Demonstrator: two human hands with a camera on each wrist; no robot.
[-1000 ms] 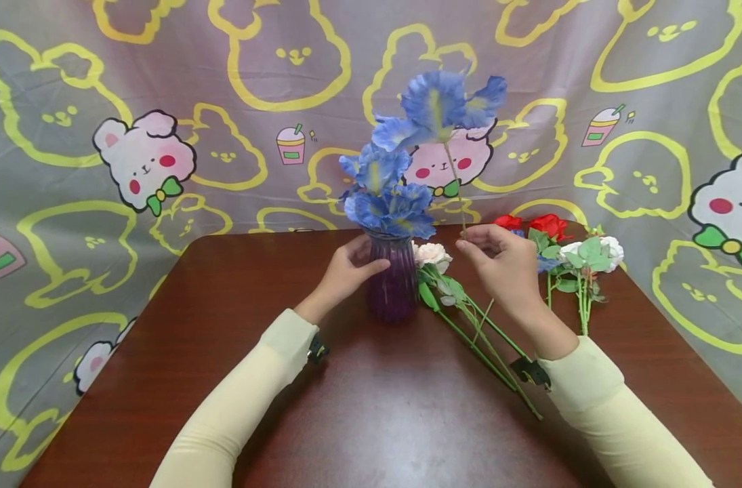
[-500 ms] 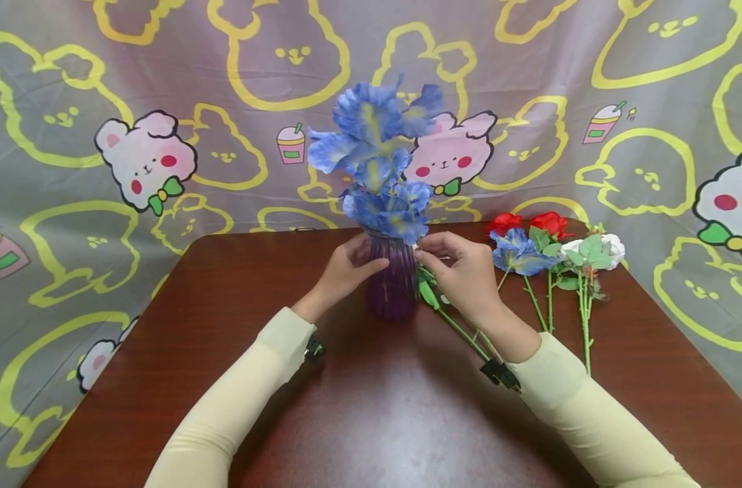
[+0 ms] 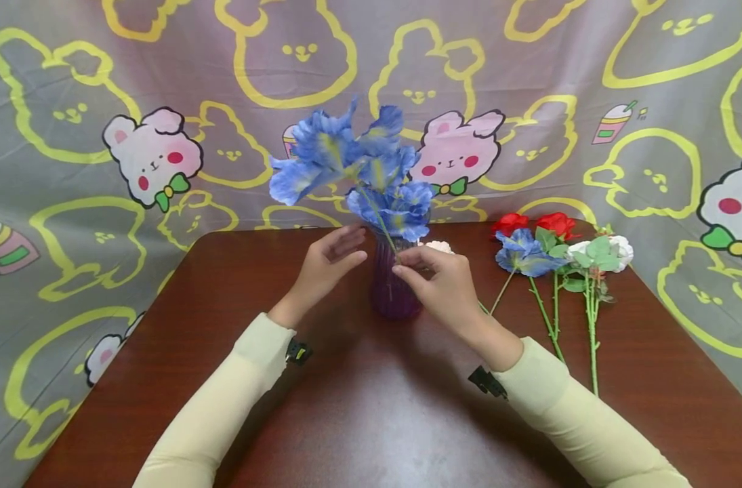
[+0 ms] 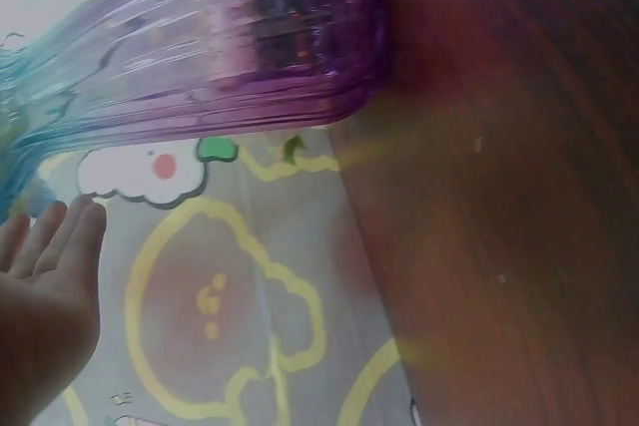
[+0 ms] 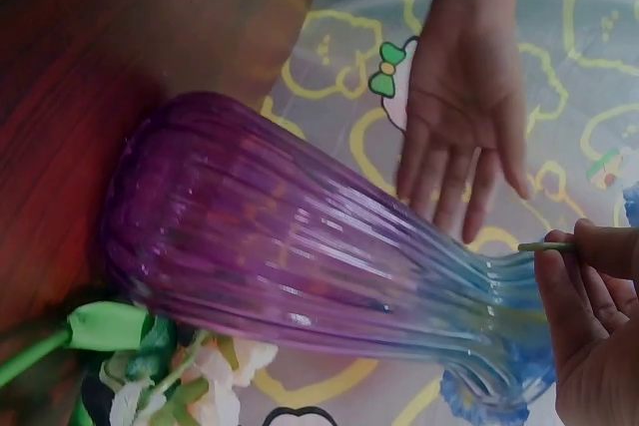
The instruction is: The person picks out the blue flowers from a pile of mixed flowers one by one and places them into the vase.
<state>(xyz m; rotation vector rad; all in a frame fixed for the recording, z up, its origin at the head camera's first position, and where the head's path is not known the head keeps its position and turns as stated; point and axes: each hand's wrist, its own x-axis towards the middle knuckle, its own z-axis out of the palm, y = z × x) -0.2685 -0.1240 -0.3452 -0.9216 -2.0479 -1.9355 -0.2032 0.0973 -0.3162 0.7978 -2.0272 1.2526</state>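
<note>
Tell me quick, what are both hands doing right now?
Left hand: open, empty, beside the vase.
Right hand: closed, pinching a blue flower by its stem.

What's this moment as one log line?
right grip: pinches blue flower stem | left grip: beside purple vase, apart | vase: upright on table

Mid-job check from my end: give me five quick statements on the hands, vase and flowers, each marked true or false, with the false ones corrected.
1. The right hand pinches the stem of a blue flower. True.
2. The left hand is gripping the vase. False: the left hand is open beside the vase, gripping nothing.
3. The vase stands upright on the table. True.
4. The pinched stem is fully inside the vase. False: its lower end shows outside, at the right hand's fingertips.
5. The red flowers lie left of the vase. False: the red flowers lie to its right.
</note>
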